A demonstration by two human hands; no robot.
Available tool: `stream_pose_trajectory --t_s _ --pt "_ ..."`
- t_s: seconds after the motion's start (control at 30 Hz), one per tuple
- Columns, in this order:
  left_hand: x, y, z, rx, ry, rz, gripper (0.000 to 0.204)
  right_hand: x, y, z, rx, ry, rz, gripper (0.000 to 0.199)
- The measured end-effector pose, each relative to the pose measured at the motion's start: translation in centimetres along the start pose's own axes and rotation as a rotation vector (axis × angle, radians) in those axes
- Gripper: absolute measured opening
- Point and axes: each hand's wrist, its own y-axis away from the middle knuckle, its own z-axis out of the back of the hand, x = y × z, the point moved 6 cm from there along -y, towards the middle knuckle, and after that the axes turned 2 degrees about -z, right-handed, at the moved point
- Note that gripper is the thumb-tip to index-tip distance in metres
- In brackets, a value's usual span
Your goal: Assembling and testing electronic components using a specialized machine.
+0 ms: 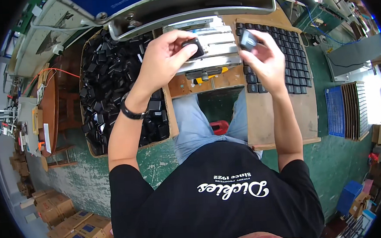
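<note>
Between the thumb and fingers of my left hand point(165, 55) is a small black plastic case point(193, 47), held at the left side of a metal fixture point(219, 48). My right hand point(265, 62) pinches another black case point(248, 40) with a pale marking on its upper face, just right of the fixture. Below that hand, rows of similar black cases point(292, 64) lie on a brown board point(282, 117). Many loose black cases point(105, 76) fill a large cardboard box point(171, 113) on my left.
A blue machine point(139, 2) with a metal bracket point(193, 17) hangs over the fixture. On the right, a blue crate point(335, 110) stands beside stacked trays point(355, 109). Cartons point(81, 230) sit on the green floor at lower left. A wooden chair point(65, 100) is beyond the box.
</note>
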Motion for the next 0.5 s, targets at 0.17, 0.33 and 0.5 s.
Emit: stream_pose_trajectory --t_s 0.17,0.33,0.5 --pt "0.6 -2.6 -1.2 0.033 -0.256 -0.043 0.034 -5.4 8.9 11.0 -0.336 -0.101 -0.427 0.052" --pt "-1.1 -1.5 -3.3 0.126 -0.701 -0.408 0.042 -10.1 16.9 23.4 -0.651 0.219 -0.63 0.049" --pt "-1.7 3.6 -6.4 0.289 -0.922 -0.371 0.069 -13.9 20.8 32.0 -0.769 0.657 -0.795 0.049"
